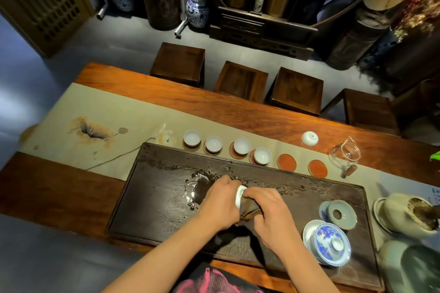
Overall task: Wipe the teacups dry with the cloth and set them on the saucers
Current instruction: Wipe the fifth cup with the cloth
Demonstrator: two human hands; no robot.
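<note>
Over the dark tea tray (154, 209), my left hand (220, 202) grips a white teacup (240, 196) lying on its side. My right hand (271, 211) holds a dark cloth (248, 209) pressed against the cup. Behind the tray, several white teacups (192, 138) stand on round saucers in a row. Two red saucers (286, 162) (317, 168) to their right carry nothing. One more white cup (310, 138) sits upside down on the table behind them.
A glass pitcher (344, 156) stands at the right of the saucer row. A blue-and-white lidded bowl (329, 244) and a celadon lid (340, 214) sit on the tray's right end. Ceramic jars (404, 214) stand at the far right. Water pools on the tray (197, 188).
</note>
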